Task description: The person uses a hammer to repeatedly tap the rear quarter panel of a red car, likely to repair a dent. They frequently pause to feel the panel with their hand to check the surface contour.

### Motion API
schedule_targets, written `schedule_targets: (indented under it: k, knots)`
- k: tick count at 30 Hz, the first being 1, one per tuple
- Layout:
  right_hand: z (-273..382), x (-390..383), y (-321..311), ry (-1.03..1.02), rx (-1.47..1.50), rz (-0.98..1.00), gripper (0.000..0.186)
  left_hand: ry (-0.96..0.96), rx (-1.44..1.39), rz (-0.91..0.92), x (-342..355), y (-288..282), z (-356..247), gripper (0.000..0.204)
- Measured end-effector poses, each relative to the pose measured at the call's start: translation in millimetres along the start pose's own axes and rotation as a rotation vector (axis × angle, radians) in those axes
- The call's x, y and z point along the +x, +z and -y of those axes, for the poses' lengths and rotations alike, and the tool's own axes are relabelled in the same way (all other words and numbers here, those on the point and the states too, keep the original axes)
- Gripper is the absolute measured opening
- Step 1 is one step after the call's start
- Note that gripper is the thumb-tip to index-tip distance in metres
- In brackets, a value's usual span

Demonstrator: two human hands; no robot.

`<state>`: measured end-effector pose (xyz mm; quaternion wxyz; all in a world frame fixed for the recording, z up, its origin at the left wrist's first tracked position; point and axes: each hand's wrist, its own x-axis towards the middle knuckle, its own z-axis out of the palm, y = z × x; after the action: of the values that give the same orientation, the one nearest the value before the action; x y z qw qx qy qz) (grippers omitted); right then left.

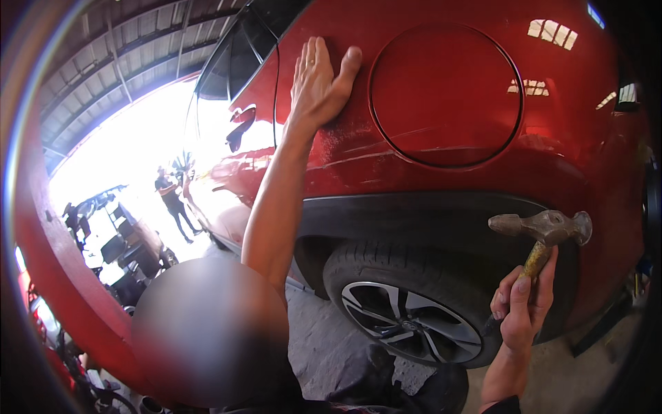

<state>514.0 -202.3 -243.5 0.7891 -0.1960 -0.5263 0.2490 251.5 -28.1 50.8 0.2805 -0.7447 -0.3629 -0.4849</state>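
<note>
Two bare hands work at a glossy red metal car body panel (414, 159), scuffed with pale scratches. The left hand (318, 86) lies flat on it, fingers (312, 58) released and spread, just beside the round fuel flap (445, 93). The right hand (522, 307) has its fingers clenched around the worn yellowish handle of a rusty steel hammer (548, 228), held upright before the dark wheel arch, above the black rubber tyre (386, 262) with its spoked alloy rim.

Glossy red car panel (441, 96), black tyre (365, 259), rusty brown hammer (545, 231)
</note>
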Motion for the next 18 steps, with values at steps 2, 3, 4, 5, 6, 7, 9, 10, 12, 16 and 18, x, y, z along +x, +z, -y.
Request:
schedule_targets:
  k: [2, 3, 4, 5, 6, 7, 9, 10, 12, 16, 18]
  knots:
    - [0, 2, 7, 0.034, 0.068, -0.021, 0.065, -0.041, -0.03, -0.027, 0, 2, -8, 0.104]
    - [0, 1, 10, 0.045, 0.091, -0.045, 0.066, -0.013, -0.014, -0.035, -9, 9, -12, 0.104]
    - [-2, 3, 11, 0.022, 0.115, -0.017, 0.067, 0.02, 0.004, -0.051, -23, 12, -16, 0.104]
    - [-5, 4, 12, -0.003, 0.139, 0.009, 0.067, 0.054, 0.02, -0.067, -37, 16, -20, 0.104]
    - [-8, 5, 14, -0.027, 0.168, 0.043, 0.068, 0.06, 0.017, -0.084, -48, 17, -24, 0.105]
    - [-10, 5, 15, -0.052, 0.154, 0.055, 0.068, 0.058, 0.029, -0.087, -58, 19, -28, 0.107]
    - [-9, 7, 15, -0.095, 0.127, 0.101, 0.068, 0.058, 0.059, -0.089, -76, 20, -37, 0.11]
    - [-12, 7, 14, -0.135, 0.094, 0.118, 0.068, 0.061, 0.066, -0.084, -85, 24, -40, 0.111]
    - [-17, 7, 8, -0.212, 0.025, 0.152, 0.068, 0.065, 0.077, -0.075, -100, 27, -45, 0.114]
    - [-21, 5, 2, -0.189, 0.102, 0.093, 0.063, 0.057, 0.12, -0.047, -117, 28, -55, 0.116]
    - [-22, 4, -4, -0.194, 0.083, 0.102, 0.065, 0.043, 0.137, -0.042, -128, 31, -56, 0.117]
